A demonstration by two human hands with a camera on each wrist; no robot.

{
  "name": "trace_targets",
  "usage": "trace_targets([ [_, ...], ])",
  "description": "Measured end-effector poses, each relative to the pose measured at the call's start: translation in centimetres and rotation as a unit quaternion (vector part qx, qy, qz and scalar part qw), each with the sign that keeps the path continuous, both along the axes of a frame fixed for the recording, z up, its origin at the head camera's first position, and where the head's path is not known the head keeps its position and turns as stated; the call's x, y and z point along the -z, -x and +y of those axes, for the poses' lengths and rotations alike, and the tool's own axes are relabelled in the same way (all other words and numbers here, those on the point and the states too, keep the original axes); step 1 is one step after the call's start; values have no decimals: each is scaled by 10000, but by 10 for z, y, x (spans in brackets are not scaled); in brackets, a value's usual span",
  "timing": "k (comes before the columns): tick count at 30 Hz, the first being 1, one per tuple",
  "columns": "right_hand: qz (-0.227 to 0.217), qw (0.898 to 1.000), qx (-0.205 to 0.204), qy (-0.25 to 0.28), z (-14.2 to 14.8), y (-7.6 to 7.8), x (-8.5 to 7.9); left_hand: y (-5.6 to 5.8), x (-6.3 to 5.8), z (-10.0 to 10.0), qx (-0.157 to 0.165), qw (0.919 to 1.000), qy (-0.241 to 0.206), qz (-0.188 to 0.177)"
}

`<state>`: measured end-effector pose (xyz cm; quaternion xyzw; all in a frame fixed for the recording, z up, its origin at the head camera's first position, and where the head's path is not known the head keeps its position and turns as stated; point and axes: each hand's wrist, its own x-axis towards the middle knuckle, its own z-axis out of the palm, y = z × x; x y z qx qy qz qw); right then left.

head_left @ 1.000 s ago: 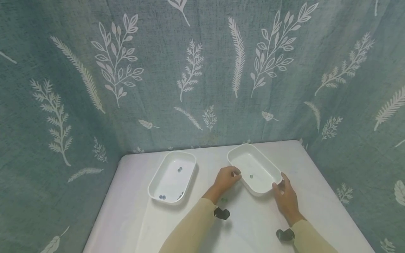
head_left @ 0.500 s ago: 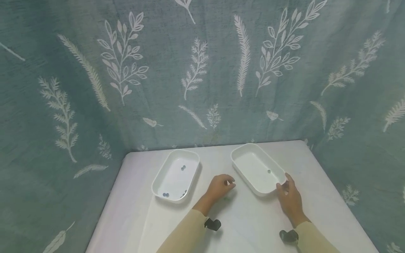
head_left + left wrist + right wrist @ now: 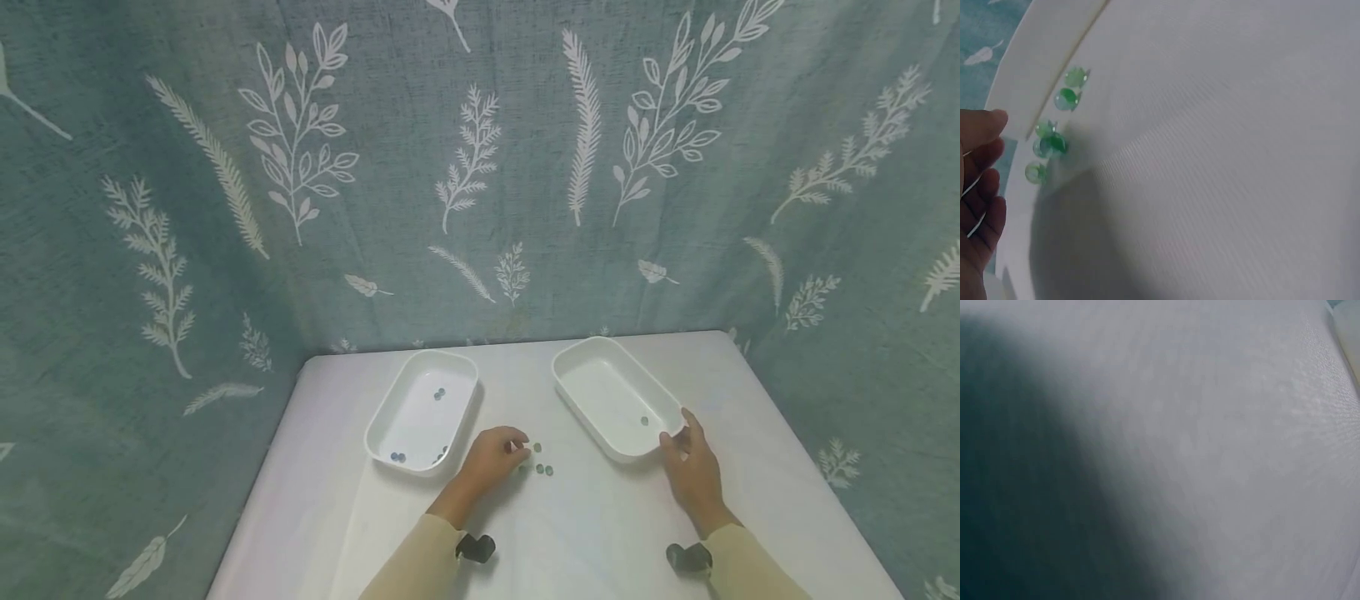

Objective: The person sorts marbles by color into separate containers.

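Observation:
My right hand (image 3: 693, 475) pinches the near right corner of a white tray (image 3: 576, 405) between thumb and fingers. One small glass marble (image 3: 645, 421) lies in that tray. Over the tablecloth, my left hand (image 3: 489, 457) hangs with loosely bent fingers and nothing visible between them. Just beyond its fingertips lie several green glass marbles (image 3: 540, 469). The left wrist view shows the fingers (image 3: 984, 164) apart from the clear-and-green marbles (image 3: 1066, 99). Only white cloth and a dark blur appear in the right wrist view; the hand is not seen there.
A second white tray (image 3: 375, 421) stands at the left, with several bluish marbles (image 3: 398, 457) inside. White cloth (image 3: 585, 542) covers the table. Patterned green curtains (image 3: 405, 167) rise behind it and on both sides.
My left hand has left the right tray's edge and moved left and nearer to the loose marbles. The marble in that tray has rolled right. My right hand still grips the corner.

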<state>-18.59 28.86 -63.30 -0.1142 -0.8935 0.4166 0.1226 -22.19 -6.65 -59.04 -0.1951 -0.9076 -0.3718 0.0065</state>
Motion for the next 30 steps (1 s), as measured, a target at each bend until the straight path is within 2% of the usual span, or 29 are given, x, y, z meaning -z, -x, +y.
trace_targets([
  [5,5,10000,-9,58,0,1,2,-3,7,-8,-46,10000,48,40],
  [11,4,10000,-18,69,1,1,4,-9,17,-15,-125,9998,-49,-138],
  [17,50,10000,-37,72,2,2,2,-18,25,-17,7,9996,222,-177],
  [23,175,9998,-88,-2,3,3,2,-24,25,-15,35,9984,526,-192],
  [30,81,9999,-127,47,3,1,2,-26,29,-12,-115,9980,591,-171],
])
